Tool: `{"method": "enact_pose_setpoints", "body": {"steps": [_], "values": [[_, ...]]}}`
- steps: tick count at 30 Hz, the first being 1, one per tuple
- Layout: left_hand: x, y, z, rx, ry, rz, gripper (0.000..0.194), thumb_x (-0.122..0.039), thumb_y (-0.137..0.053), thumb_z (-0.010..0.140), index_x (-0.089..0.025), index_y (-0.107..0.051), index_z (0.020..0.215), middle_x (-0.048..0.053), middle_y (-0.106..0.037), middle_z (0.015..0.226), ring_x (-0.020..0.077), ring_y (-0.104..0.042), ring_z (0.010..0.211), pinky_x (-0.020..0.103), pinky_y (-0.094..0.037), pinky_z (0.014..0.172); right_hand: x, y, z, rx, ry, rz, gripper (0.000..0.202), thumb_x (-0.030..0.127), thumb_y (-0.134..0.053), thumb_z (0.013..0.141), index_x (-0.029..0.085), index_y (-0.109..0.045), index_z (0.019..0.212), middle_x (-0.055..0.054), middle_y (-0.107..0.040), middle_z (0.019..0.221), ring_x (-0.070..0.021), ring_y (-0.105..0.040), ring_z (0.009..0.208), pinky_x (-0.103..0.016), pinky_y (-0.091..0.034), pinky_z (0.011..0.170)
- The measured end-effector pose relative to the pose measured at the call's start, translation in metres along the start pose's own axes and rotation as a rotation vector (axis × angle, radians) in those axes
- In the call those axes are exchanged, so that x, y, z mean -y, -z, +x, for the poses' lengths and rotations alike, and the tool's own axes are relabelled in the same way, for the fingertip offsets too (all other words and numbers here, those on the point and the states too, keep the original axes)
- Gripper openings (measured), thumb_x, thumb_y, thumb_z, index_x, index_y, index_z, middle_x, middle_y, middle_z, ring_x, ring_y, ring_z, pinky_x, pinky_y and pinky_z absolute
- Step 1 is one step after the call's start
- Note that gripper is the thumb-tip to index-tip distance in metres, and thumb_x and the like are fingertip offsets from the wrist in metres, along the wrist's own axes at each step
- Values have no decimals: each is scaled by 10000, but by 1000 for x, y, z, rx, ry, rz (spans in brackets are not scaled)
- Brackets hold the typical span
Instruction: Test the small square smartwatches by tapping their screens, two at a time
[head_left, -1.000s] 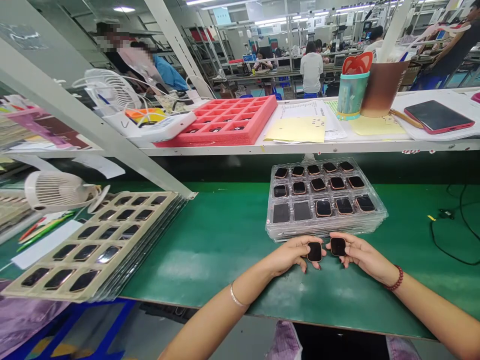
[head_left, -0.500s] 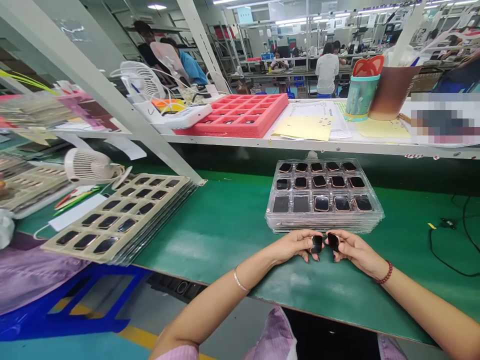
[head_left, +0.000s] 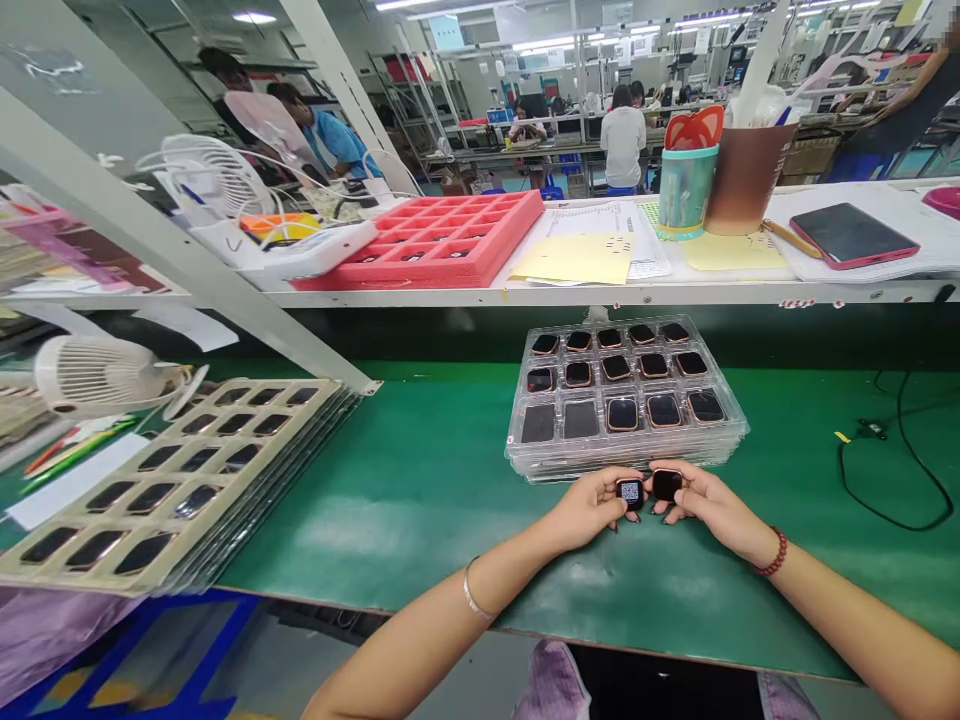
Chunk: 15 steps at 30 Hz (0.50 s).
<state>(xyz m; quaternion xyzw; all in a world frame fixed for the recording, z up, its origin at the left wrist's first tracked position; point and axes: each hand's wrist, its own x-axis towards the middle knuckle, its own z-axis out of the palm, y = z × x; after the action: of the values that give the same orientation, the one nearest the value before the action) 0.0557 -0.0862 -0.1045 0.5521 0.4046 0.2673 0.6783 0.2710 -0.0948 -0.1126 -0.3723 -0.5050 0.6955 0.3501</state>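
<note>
Between its thumb and fingers, my left hand (head_left: pixel 592 508) grips a square watch face (head_left: pixel 630 493) whose screen shows a QR-like code. Just beside it, my right hand (head_left: pixel 709 505) pinches another watch face (head_left: pixel 666 485) with a dark screen. Both are held over the green table, close together at the near edge of a stack of clear plastic trays (head_left: pixel 626 450). The top tray bears rows of dark watch faces; two pockets at its front left hold no watch face.
A stack of beige trays (head_left: pixel 169 440) with watch faces stands at left, near a white fan (head_left: pixel 97 375). A black cable (head_left: pixel 885 510) lies at right. The shelf (head_left: pixel 570 293) holds a red foam tray (head_left: pixel 450 240), cups, papers and a phone (head_left: pixel 855 236). People sit in the background.
The screen in my left hand, dark before, now shows a code. The watch face in my right hand has turned more level. The view has shifted, so the left-side trays appear further left.
</note>
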Motion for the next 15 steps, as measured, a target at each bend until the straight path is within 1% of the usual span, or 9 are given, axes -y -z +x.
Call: {"method": "enact_pose_setpoints", "body": {"steps": [3, 6, 8, 11, 15], "values": [[0, 2, -4, -2, 3, 11, 418, -310, -600, 767, -141, -542, 1145, 113, -649, 1023, 140, -642, 706, 191, -405, 507, 1, -4, -1, 32, 39, -75, 354, 337, -565, 858, 208, -514, 1184, -80, -639, 1018, -151, -635, 774, -293, -525, 677], [1, 4, -5, -16, -1, 13, 426, -416, -577, 791, -124, -568, 1102, 103, -659, 937, 134, -635, 647, 190, -381, 476, 2, -7, -2, 9, 54, -99, 299, 387, -519, 887, 183, -545, 1103, -73, -657, 924, -133, -620, 681, -272, -516, 616], [3, 4, -5, -20, -7, 11, 425, -453, -557, 800, -116, -587, 1057, 91, -661, 882, 125, -627, 608, 188, -363, 463, 2, -8, -2, -16, 53, -91, 307, 428, -489, 897, 166, -566, 1038, -68, -662, 860, -117, -598, 609, -260, -507, 573], [4, 4, -4, -24, -5, 4, 424, -472, -555, 797, -117, -597, 1025, 83, -660, 856, 119, -619, 595, 187, -349, 459, 1, -9, -2, -35, 47, -78, 340, 461, -471, 898, 155, -577, 1001, -64, -663, 818, -109, -580, 573, -252, -498, 549], [0, 1, -5, -42, -6, -48, 433, -419, -657, 726, -128, -585, 1038, 83, -659, 896, 113, -600, 627, 198, -388, 498, 0, -10, -2, -39, 53, -91, 317, 425, -539, 867, 171, -550, 1056, -62, -665, 874, -120, -602, 617, -263, -505, 581]]}}
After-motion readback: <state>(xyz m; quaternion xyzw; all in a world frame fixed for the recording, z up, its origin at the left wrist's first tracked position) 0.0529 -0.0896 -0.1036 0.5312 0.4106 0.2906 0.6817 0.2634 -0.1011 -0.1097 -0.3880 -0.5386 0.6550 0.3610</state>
